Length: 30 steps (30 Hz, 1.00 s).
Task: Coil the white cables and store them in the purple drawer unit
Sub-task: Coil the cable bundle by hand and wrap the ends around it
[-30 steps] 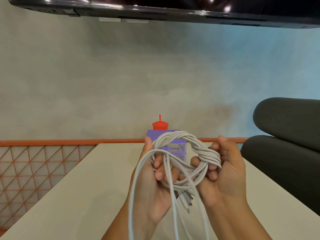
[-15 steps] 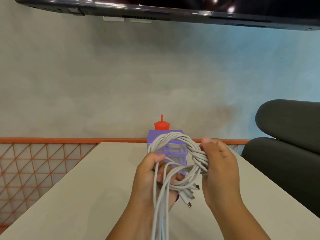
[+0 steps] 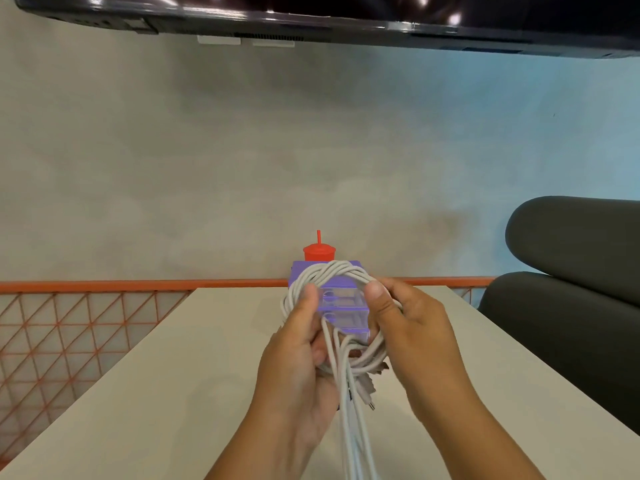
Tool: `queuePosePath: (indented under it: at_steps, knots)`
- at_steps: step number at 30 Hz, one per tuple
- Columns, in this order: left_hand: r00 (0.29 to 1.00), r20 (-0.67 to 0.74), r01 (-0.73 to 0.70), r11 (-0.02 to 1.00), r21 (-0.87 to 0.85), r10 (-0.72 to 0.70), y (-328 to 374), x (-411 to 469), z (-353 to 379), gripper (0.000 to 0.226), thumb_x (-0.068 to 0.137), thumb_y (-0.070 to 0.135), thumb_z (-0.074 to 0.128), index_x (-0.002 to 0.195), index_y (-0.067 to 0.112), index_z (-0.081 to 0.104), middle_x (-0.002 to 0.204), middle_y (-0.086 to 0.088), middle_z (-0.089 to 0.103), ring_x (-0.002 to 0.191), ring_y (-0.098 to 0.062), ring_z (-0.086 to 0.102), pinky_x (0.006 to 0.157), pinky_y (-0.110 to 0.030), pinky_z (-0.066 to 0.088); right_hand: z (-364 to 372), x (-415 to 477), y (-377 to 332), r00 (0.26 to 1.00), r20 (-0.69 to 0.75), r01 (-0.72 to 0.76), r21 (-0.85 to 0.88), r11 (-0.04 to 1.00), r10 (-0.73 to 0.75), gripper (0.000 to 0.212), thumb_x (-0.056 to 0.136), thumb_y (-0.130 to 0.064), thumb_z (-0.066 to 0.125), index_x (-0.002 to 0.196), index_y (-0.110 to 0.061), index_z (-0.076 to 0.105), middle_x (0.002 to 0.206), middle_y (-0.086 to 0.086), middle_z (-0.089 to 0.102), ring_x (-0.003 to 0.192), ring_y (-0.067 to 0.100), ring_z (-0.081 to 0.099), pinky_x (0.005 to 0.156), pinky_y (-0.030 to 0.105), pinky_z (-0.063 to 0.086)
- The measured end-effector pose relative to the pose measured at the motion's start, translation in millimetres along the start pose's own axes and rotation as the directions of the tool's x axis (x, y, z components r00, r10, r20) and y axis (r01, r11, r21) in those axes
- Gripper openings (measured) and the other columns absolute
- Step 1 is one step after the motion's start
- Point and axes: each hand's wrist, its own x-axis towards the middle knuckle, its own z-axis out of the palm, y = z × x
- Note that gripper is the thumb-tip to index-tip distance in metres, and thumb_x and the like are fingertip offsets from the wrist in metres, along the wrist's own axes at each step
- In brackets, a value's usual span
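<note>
The white cables [image 3: 346,270] are bunched together and wound into a thick ring that is held upright in the air above the near middle of the surface [image 3: 166,382], not resting on anything; the left hand [image 3: 294,365] grips the ring's left side, its thumb pressed on the front and its fingers [image 3: 319,353] curled round the strands, while the right hand [image 3: 415,336] grips the right side, thumb in front and the other fingers wrapped behind, so both hands are closed on the coil. From the bottom of the ring several loose tails hang straight down between the wrists, some running out of the frame and a few short ones ending in small plugs. Seen through the ring, the purple drawer unit [image 3: 341,283] stands farther off on the surface, well apart from the hands, its clear drawer fronts apparently pushed in; whether anything lies inside cannot be told. By this showing the coiling is well along but unfinished: the hanging tails need wrapping or tucking in, then a drawer must be opened and the bundle laid inside. A red cup [image 3: 319,253] with a straw stands just behind the unit, an orange railing [image 3: 86,284] with mesh runs along the far left, a dark sofa [image 3: 571,271] sits to the right, and a dark screen [image 3: 346,15] hangs on the grey wall [image 3: 242,150] above
</note>
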Motion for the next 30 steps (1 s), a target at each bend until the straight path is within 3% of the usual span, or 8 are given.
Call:
queuePosePath:
  at_steps: [2,6,12,18,21,24,26,30]
  knots:
    - [0.999,-0.036,-0.01,1.0,0.014,0.01,2.6,6.8,2.2,0.061,0.091,0.043,0.042,0.044,0.009,0.06,0.03,-0.002,0.045,0.028,-0.015,0.048,0.034,-0.018,0.042,3.6,-2.7,-0.5,0.99,0.113,-0.108,0.246,0.963,0.083,0.053,0.062,-0.066,0.059,0.092,-0.023,0.069,0.073,0.008,0.069,0.064,0.021,0.058,0.062,0.032,0.05]
    - [0.998,-0.064,0.027,0.999,0.032,-0.025,5.4,18.8,-9.0,0.063,0.091,0.043,0.042,0.043,0.003,0.055,0.028,-0.003,0.043,0.024,-0.013,0.043,0.031,-0.015,0.038,9.6,-6.1,-5.0,0.982,0.172,-0.151,0.502,0.851,0.073,0.053,0.057,-0.052,0.078,0.098,-0.022,0.062,0.054,-0.001,0.059,0.054,0.027,0.054,0.059,0.04,0.053]
    - [0.955,0.124,0.269,0.963,0.018,-0.269,8.3,15.5,-15.6,0.034,0.073,0.032,0.061,0.079,-0.002,0.06,0.052,-0.013,0.055,0.038,-0.017,0.053,0.044,-0.02,0.049,7.7,-5.3,-6.3,0.992,0.129,-0.075,0.61,0.789,-0.005,0.06,0.037,-0.053,0.084,0.09,-0.032,0.068,0.044,0.003,0.051,0.038,0.013,0.052,0.042,0.025,0.049]
    - [0.953,0.073,0.291,0.954,0.069,-0.295,9.4,18.0,-11.2,0.055,0.09,0.026,0.046,0.042,0.001,0.061,0.034,-0.015,0.046,0.028,-0.02,0.049,0.03,-0.013,0.038,-3.9,-2.9,-4.5,0.922,0.387,-0.258,0.648,0.716,-0.019,0.085,0.041,-0.065,0.077,0.114,-0.023,0.064,0.041,0.001,0.041,0.037,0.011,0.045,0.046,0.024,0.048]
    - [0.955,0.126,0.268,0.963,0.012,-0.267,5.7,14.2,-9.5,0.05,0.085,0.025,0.046,0.047,0.0,0.064,0.036,-0.016,0.048,0.03,-0.021,0.052,0.036,-0.017,0.045,-9.6,-2.0,-1.3,0.903,0.428,-0.281,0.659,0.697,-0.041,0.086,0.046,-0.064,0.073,0.119,-0.021,0.061,0.04,0.0,0.039,0.037,0.01,0.045,0.049,0.025,0.051]
    - [0.967,0.177,0.188,0.982,-0.013,-0.183,2.2,5.0,-3.7,0.023,0.074,0.018,0.055,0.078,0.001,0.07,0.055,-0.018,0.055,0.047,-0.024,0.059,0.057,-0.031,0.054,-14.1,1.9,-3.5,0.942,0.329,-0.095,0.461,0.882,-0.071,0.067,0.047,-0.071,0.068,0.106,-0.039,0.066,0.042,0.002,0.046,0.042,0.012,0.051,0.055,0.025,0.053]
    - [0.981,0.153,0.133,0.989,-0.064,-0.122,0.4,3.1,-1.6,0.02,0.074,0.014,0.055,0.079,0.004,0.072,0.055,-0.017,0.058,0.045,-0.024,0.059,0.054,-0.033,0.055,-19.1,5.7,-3.6,0.97,0.214,0.084,0.146,0.986,-0.114,0.045,0.049,-0.073,0.061,0.092,-0.058,0.062,0.058,0.01,0.059,0.054,0.019,0.061,0.056,0.023,0.054]
    - [0.999,0.022,0.042,0.986,-0.158,-0.039,7.5,3.5,1.4,0.017,0.087,0.012,0.049,0.083,0.007,0.065,0.039,-0.008,0.054,0.031,-0.015,0.053,0.038,-0.024,0.049,-28.9,10.3,-2.9,0.968,0.227,0.143,-0.135,0.98,-0.11,0.052,0.047,-0.074,0.063,0.094,-0.053,0.056,0.089,-0.013,0.064,0.086,-0.001,0.059,0.064,0.008,0.049]
